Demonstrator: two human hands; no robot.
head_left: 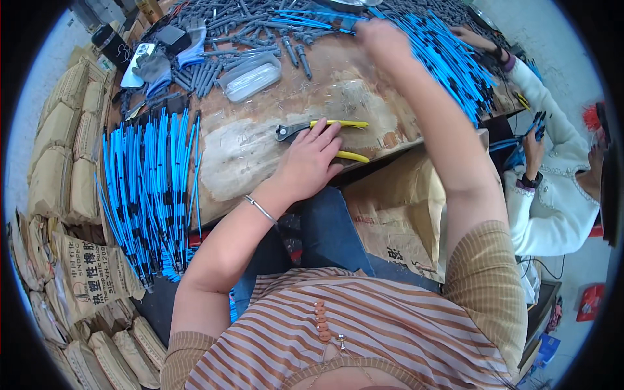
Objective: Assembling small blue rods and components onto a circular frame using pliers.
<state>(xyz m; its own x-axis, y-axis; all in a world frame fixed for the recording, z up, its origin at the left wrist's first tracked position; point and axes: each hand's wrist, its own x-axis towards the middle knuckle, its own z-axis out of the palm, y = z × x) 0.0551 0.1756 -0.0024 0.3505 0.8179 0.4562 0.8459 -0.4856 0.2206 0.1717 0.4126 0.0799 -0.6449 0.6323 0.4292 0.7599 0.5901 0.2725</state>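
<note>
My left hand (313,156) lies over a pair of end-cutting pincers (351,124) on the worktable, its fingers stretched across the upper yellow handle. The dark jaws point left, and the handles stand apart. My right hand (385,44), slightly blurred, reaches to the far side of the table. Its fingers are closed at the end of some thin blue rods with black parts (312,21); the fingertips are partly hidden. Beside it, a large pile of similar blue rods (448,65) slants down to the right.
Grey screw-shaped plastic pieces (227,19) cover the table's far side, near a clear plastic box (252,77). More blue rods (149,175) lie at left. A phone (138,65) and gloves (156,68) are beyond. A co-worker (552,169) handles rods at right; a paper sack (396,208) stands below the edge.
</note>
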